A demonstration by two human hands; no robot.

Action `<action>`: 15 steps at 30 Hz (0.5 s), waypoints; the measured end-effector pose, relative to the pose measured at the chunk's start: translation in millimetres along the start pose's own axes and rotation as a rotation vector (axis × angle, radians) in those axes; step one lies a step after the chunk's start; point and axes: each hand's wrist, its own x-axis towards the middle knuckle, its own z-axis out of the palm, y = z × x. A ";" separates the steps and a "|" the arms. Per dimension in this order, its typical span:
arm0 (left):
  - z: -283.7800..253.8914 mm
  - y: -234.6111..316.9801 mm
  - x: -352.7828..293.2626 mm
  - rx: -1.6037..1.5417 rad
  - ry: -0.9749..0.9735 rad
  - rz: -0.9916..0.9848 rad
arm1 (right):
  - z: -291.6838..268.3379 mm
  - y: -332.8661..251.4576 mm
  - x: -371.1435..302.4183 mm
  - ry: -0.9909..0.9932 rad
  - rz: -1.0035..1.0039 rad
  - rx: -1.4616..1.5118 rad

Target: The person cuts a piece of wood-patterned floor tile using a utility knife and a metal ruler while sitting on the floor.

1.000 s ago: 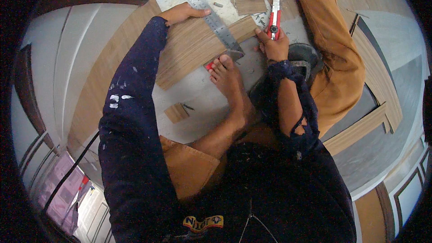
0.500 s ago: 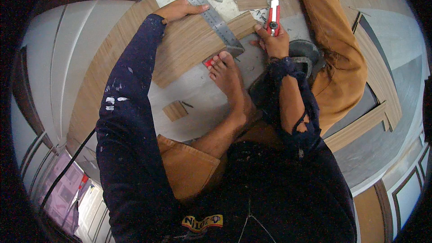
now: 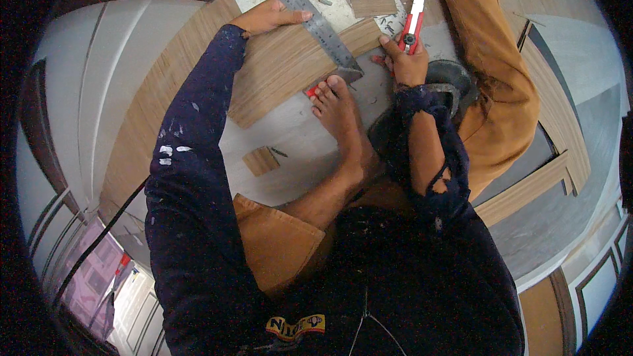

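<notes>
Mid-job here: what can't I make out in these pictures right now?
Head view: steel ruler, markings too small to read, far end clipped by the top edge.
Head view: red cutter knife, lower handle covered by the right hand.
Head view: left hand, palm turned away from the camera.
Head view: red piece, partly covered by the bare foot.

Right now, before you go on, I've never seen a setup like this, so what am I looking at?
There's no machine: these are a person's own bare hands. The view looks down from a wide camera worn on the person's head, so straight edges bend near the rim. The left hand has its thumb on a metal ruler, which lies across a wooden plank. The right hand holds a red knife, blade out. A bare foot is by the ruler's near end. Small wood pieces lie around.
</notes>
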 end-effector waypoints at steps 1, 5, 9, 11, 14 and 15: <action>-0.3 -7.8 1.1 0.002 0.005 -0.004 | 2.6 -0.9 -1.6 -0.006 0.002 0.004; 2.6 5.3 4.3 0.032 0.030 0.060 | -3.6 0.9 -0.4 0.026 -0.023 -0.010; -6.7 14.1 2.5 0.189 -0.056 -0.137 | -2.2 5.7 1.5 0.019 -0.037 0.060; -1.5 8.7 1.8 0.119 -0.024 -0.050 | -2.7 5.7 1.1 0.025 -0.039 0.036; 1.2 9.7 -0.7 0.072 0.025 0.024 | -4.3 1.1 0.8 0.030 -0.034 -0.071; 2.3 14.6 -1.7 0.094 0.041 0.013 | -5.6 -0.7 0.7 0.032 -0.028 -0.155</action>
